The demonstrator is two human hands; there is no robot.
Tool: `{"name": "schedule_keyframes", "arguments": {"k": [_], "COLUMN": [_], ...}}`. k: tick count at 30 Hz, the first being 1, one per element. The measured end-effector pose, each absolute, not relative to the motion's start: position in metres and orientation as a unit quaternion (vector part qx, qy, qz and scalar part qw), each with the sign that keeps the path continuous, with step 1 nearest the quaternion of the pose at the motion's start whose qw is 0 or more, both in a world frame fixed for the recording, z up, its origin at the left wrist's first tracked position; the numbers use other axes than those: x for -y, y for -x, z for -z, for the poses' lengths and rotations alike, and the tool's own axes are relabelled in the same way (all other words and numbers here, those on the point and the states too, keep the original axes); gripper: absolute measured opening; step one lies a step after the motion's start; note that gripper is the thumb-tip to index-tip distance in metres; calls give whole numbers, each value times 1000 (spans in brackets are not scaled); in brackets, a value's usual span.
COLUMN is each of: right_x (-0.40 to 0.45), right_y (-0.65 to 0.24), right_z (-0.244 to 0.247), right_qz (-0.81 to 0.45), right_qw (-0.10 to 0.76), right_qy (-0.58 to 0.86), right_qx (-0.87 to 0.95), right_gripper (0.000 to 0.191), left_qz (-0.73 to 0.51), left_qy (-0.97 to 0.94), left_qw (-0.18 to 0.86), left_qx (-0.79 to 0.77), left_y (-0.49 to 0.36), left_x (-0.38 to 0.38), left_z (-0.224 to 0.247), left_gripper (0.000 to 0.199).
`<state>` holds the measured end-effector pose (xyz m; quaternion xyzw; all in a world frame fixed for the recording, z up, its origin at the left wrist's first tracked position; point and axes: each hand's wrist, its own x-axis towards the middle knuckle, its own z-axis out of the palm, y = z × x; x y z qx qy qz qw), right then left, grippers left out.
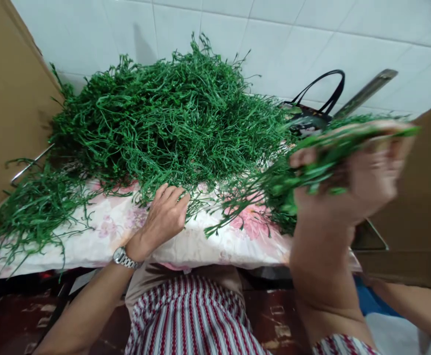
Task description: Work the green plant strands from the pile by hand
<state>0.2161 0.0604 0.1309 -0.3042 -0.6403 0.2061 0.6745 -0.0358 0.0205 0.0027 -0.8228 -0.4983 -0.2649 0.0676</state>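
Note:
A large heap of thin green stems with small tips (171,113) lies on the floral cloth (200,241). My left hand (169,209), with a metal watch on its wrist, rests low at the front edge of this heap. Its fingers are curled, and a few stems stick out beside the thumb; the fingertips are partly hidden. Raised at the right, my right hand (370,182) is closed around a bunch of green stems (322,162). That hand is blurred by motion. The loose ends of the bunch trail down left over the cloth.
A smaller pile of stems (38,207) lies at the left edge. Behind my right hand are a black-handled bag (307,116) and a metal bar (366,91). White tiles (274,39) stand behind, cardboard (12,98) at the sides. Another person's arm (411,301) shows lower right.

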Motion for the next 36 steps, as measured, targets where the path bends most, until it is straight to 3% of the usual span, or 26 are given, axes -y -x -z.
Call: {"name": "schedule_keyframes", "arguments": {"k": [3,8,13,19,25,27,33,36], "right_x": [-56,-66,-67,-60,-55,-53,-46,-43], "right_y": [-188,-173,-152,-145,-152,-150,-138,-134], "right_z": [-112,-85,-71,-56,-34,-31,-36,-38], "right_qz": [-339,-426,-373,-267,-235,-229,-193,-200], "right_qw": [646,459,352,259,259,255,235,218], "right_qy": [249,241,196,196,206,213,204,197], "right_qx": [638,741,836,907,914,915,931,935], "right_gripper": [9,15,13,15,17,17,17,16], "left_qz": [404,562,502,520,512,474,359,344], "left_qy": [776,673,720,676,622,662,753,764], "left_qw": [29,-98,-110,-185,-291,-252,6,37], "left_qx": [484,471,466,488,516,523,552,544], "left_y": [40,43,28,34,44,44,40,37], "left_x": [-12,2,3,9,29,33,35,34], "left_z": [-15,-51,-63,-32,-12,-15,-36,-35], "left_gripper": [26,22,13,10,10,8,7,8]}}
